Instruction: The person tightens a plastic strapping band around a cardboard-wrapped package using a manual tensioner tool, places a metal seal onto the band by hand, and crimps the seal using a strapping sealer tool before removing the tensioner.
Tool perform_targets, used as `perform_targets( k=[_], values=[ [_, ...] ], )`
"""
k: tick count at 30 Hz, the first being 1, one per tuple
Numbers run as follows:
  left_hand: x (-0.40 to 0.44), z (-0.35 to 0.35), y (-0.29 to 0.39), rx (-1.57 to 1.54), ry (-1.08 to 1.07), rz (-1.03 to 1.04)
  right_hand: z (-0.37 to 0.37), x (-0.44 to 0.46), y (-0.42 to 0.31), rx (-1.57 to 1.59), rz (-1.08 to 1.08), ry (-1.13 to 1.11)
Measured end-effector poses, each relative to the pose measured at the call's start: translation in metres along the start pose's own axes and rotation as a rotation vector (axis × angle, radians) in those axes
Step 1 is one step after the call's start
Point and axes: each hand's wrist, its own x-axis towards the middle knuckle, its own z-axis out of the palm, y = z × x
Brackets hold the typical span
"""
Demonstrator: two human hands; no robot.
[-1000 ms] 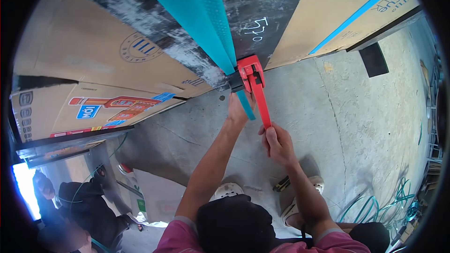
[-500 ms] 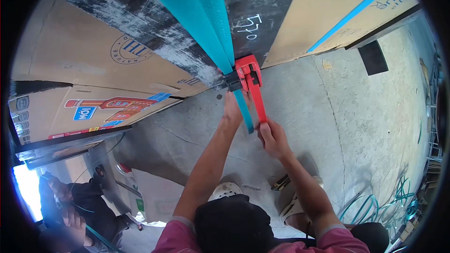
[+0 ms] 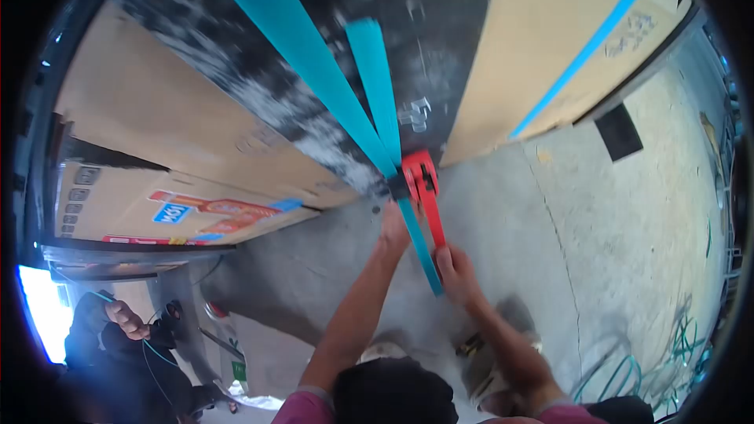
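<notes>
A strapping tensioner with a red lever [image 3: 436,216] and dark jaw sits on teal strap [image 3: 302,55] near the lower end of a dark, scuffed board [image 3: 463,23]. A second length of the strap [image 3: 373,71] runs beside the first, and a loose tail [image 3: 424,259] hangs below the tool. My left hand [image 3: 395,224] is closed round the tool's lower part, behind the strap tail, its fingers partly hidden. My right hand [image 3: 457,271] grips the lever's end, thumb along it.
Cardboard cartons [image 3: 181,118] flank the board, one with blue tape [image 3: 577,63]. Another person [image 3: 129,322] handles thin strap at lower left. Loose teal strap [image 3: 624,377] lies coiled on the concrete floor [image 3: 503,204] at right. A flat pale sheet [image 3: 275,353] lies at left.
The view has tilted upward, so tool, hands and cartons sit lower in the picture. Both hands keep their grip. The other person's hand has shifted in view.
</notes>
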Motion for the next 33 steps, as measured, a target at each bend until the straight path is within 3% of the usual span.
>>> perform_targets(
  k=[3, 6, 7, 8, 9, 11, 12, 14, 15, 16, 18, 21, 23, 26, 29, 31, 32, 33],
  values=[
    [-0.001, 0.054, -0.034, -0.482, -0.042, -0.121, -0.013, -0.043, -0.171, 0.011, 0.525, -0.076],
    [0.003, 0.066, -0.045, -0.417, -0.038, -0.078, -0.017, -0.039, -0.183, -0.026, 0.479, -0.094],
    [0.002, 0.053, -0.036, -0.378, -0.065, -0.064, -0.017, -0.039, -0.167, -0.032, 0.465, -0.094],
    [0.001, 0.038, -0.025, -0.34, -0.092, -0.048, -0.015, -0.032, -0.133, -0.138, 0.316, -0.086],
    [-0.007, -0.016, 0.012, -0.197, 0.059, -0.008, -0.013, -0.023, -0.101, -0.244, 0.167, -0.077],
    [-0.011, -0.049, 0.034, -0.057, 0.214, 0.028, -0.009, -0.006, -0.047, -0.263, 0.053, -0.029],
    [-0.01, -0.044, 0.031, -0.012, 0.173, 0.023, -0.009, -0.002, -0.031, -0.277, -0.055, 0.017],
    [-0.006, -0.034, 0.027, 0.039, 0.142, 0.027, -0.013, 0.006, -0.013, -0.323, -0.046, 0.016],
    [-0.003, -0.028, 0.022, -0.017, 0.245, 0.101, -0.011, 0.013, -0.011, -0.363, -0.041, 0.012],
    [-0.001, -0.018, 0.015, -0.077, 0.345, 0.17, -0.008, 0.007, -0.033, -0.364, -0.052, 0.009],
    [0.001, 0.033, -0.011, 0.055, 0.343, 0.161, -0.007, -0.032, -0.11, -0.309, 0.171, 0.023],
    [-0.006, 0.03, -0.006, 0.169, 0.382, 0.19, -0.012, -0.039, -0.168, -0.31, 0.288, -0.014],
    [0.003, 0.017, 0.003, 0.13, 0.437, 0.224, -0.017, -0.032, -0.149, -0.338, 0.348, -0.057],
    [0.002, 0.011, 0.005, 0.385, 0.621, 0.357, -0.01, -0.026, -0.096, -0.373, 0.209, -0.013],
    [0.002, -0.005, 0.018, 0.366, 0.624, 0.351, 0.0, 0.002, -0.023, -0.464, 0.027, 0.135],
    [0.001, -0.032, 0.025, -0.067, 0.172, 0.206, 0.007, 0.029, 0.0, -0.43, -0.168, 0.174],
    [0.004, -0.023, 0.017, -0.061, 0.172, 0.203, 0.007, 0.029, 0.003, -0.424, -0.168, 0.17],
    [0.009, 0.003, 0.003, 0.063, 0.304, 0.236, 0.004, 0.023, -0.001, -0.434, -0.155, 0.156]
  ],
)
